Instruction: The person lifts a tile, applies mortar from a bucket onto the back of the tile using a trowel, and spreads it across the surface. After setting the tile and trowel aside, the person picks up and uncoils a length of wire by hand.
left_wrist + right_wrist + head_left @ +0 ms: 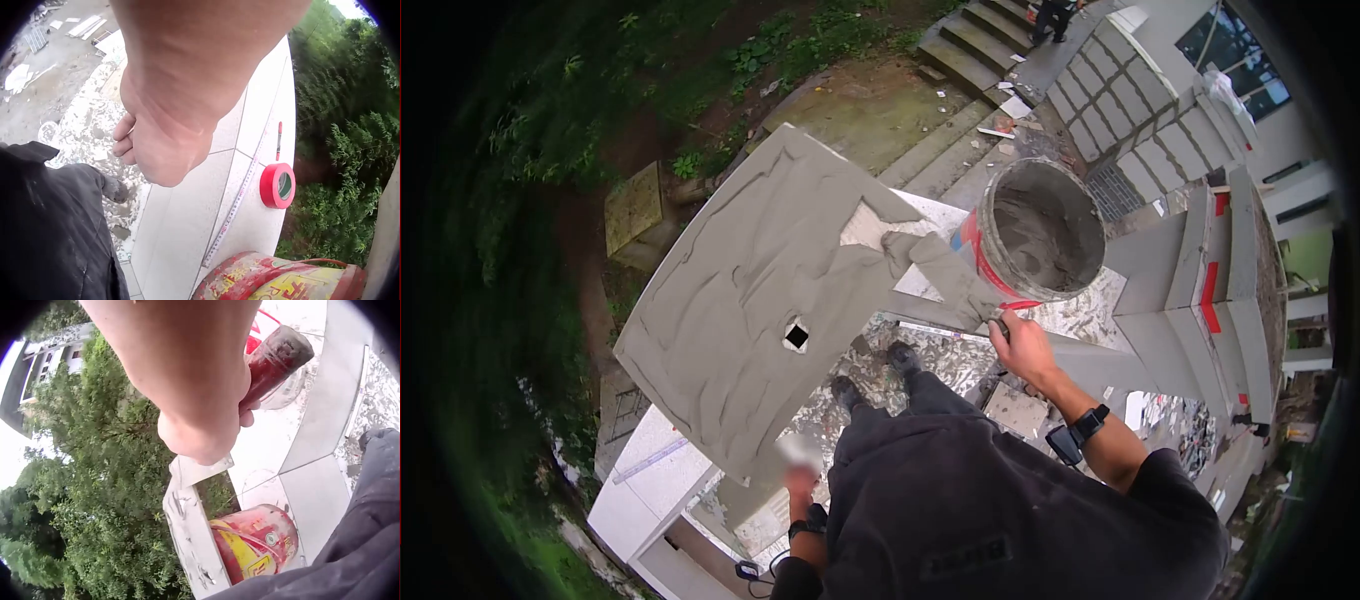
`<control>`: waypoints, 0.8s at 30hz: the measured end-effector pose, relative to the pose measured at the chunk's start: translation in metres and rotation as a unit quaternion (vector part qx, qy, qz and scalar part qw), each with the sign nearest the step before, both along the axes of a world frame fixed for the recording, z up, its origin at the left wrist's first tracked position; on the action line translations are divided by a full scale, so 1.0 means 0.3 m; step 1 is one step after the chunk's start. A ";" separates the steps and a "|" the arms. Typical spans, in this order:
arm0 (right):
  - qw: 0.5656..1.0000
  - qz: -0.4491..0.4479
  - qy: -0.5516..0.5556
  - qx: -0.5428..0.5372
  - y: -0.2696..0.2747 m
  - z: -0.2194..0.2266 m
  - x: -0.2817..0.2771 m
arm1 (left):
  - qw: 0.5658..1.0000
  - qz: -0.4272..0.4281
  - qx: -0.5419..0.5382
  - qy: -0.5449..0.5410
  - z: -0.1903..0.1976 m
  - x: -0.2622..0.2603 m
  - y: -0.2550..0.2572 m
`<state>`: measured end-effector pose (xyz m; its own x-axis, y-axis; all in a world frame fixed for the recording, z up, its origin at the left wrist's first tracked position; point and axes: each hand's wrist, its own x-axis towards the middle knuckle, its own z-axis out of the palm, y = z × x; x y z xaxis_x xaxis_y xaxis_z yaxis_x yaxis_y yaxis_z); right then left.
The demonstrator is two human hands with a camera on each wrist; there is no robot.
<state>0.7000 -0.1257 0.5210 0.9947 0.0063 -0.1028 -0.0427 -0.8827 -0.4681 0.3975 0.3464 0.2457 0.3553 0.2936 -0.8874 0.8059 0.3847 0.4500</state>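
Note:
My right hand (1025, 350) grips a trowel by its red handle (275, 365). The mortar-smeared trowel blade (948, 275) points away to the left, its tip at the slab's edge in the head view. A large slab (730, 290) lies coated in grey mortar with ridges, apart from a pale bare patch near its right corner and a small square hole. Under it stands a red and yellow bucket (256, 544). My left hand (169, 144) hangs beside the slab's near edge, fingers loosely curled with nothing seen in them; in the head view it is blurred.
A bucket of wet mortar (1048, 235) stands on the white ledge right of the slab. Red tape (277, 186), a red marker (279, 140) and a measuring tape (231, 215) lie on the ledge at left. Splattered ground surrounds my shoes (905, 357); mossy steps (980, 50) rise beyond.

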 end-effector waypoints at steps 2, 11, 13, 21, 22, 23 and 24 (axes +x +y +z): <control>0.999 0.026 -0.021 -0.020 0.007 0.089 0.021 | 1.000 -0.012 0.021 0.016 0.029 0.041 -0.036; 0.970 -0.001 -0.046 -0.238 -0.450 0.282 0.384 | 0.997 -0.044 0.067 -0.005 0.118 0.117 -0.050; 0.937 0.087 0.117 -0.317 -0.544 0.185 0.518 | 0.997 -0.033 0.074 0.001 0.160 0.116 -0.074; 0.899 0.233 0.239 -0.283 -0.475 0.018 0.639 | 0.994 0.002 0.110 0.028 0.256 0.006 -0.196; 0.914 0.209 0.227 -0.264 -0.506 0.015 0.627 | 0.993 0.018 0.114 0.027 0.256 0.002 -0.202; 0.923 0.185 0.230 -0.248 -0.526 0.040 0.611 | 0.992 -0.042 0.115 0.012 0.236 0.002 -0.199; 0.941 0.192 0.198 -0.198 -0.561 0.053 0.582 | 0.988 -0.102 0.116 -0.002 0.223 -0.008 -0.197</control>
<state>0.8747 -0.2941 0.5368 0.8106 0.2404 -0.5340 0.2128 -0.9704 -0.1140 0.3951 0.2873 0.3126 0.4307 0.4103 -0.8039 0.8546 0.1010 0.5094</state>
